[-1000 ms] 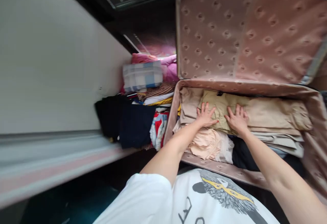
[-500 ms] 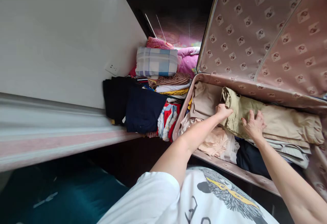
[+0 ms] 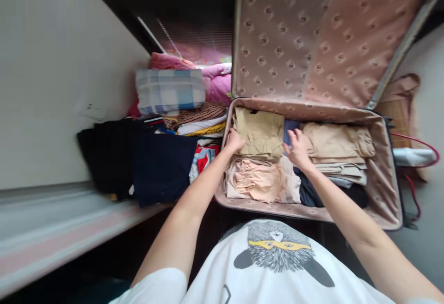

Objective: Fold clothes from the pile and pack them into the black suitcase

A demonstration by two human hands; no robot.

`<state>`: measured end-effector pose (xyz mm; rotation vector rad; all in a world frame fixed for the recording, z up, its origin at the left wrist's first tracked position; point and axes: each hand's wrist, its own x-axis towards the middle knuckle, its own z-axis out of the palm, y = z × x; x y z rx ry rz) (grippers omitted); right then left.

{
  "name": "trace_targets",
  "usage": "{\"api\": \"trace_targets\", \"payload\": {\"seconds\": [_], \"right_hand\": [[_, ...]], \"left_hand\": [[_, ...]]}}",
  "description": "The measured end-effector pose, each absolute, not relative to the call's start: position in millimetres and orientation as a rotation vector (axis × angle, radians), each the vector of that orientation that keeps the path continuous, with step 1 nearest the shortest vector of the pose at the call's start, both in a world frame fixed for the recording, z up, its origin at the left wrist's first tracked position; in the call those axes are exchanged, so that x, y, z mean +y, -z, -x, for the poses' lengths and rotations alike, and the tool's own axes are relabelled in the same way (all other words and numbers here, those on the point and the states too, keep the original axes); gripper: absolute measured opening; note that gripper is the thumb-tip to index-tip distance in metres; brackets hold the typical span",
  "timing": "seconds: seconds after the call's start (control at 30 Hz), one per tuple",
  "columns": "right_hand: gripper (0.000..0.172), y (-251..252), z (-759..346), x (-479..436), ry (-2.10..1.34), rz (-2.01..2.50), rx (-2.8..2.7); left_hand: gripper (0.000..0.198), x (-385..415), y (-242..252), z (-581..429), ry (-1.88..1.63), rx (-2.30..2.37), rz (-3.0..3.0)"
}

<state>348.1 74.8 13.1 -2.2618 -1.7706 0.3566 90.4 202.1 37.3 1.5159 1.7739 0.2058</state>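
Observation:
A folded khaki garment [image 3: 259,134] lies in the back left part of the open suitcase [image 3: 312,217]. My left hand [image 3: 235,140] is at its left edge, closed on it with the thumb on top and the other fingers partly hidden. At the garment's right edge, my right hand [image 3: 297,148] is open with fingers spread and holds nothing. In front of the khaki garment lies crumpled peach clothing [image 3: 258,179]. A stack of beige folded clothes [image 3: 338,141] sits right of my right hand, with dark clothing [image 3: 312,192] before it.
The suitcase lid [image 3: 298,40] stands up at the back. Left of the case are navy clothes [image 3: 163,170], black clothes [image 3: 107,151] and a checked bundle [image 3: 169,90]. A brown bag [image 3: 398,105] and a red cord [image 3: 430,144] are at the right.
The khaki garment now lies squared at the left of the suitcase, covering the mauve-beige clothing there. Both hands have moved to its sides. My view has turned right.

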Motion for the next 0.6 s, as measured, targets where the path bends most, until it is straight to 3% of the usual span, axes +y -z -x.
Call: {"api": "trace_targets", "payload": {"seconds": [0.07,0.23,0.47,0.6], "right_hand": [[0.064,-4,-327,87,-0.473,2.282,-1.763],[0.067,6,-295,113,-0.523,2.301,-1.821],[0.062,44,-259,110,-0.627,2.453,-1.899],[0.062,45,-259,110,-0.750,2.449,-1.934]], "left_hand": [[0.098,194,-32,-97,-0.102,1.837,-1.756],[0.094,172,-22,-122,-0.056,1.658,-2.324],[0.088,194,51,-106,0.127,1.556,-2.240],[0.090,200,54,-114,0.151,1.525,-2.151]]}}
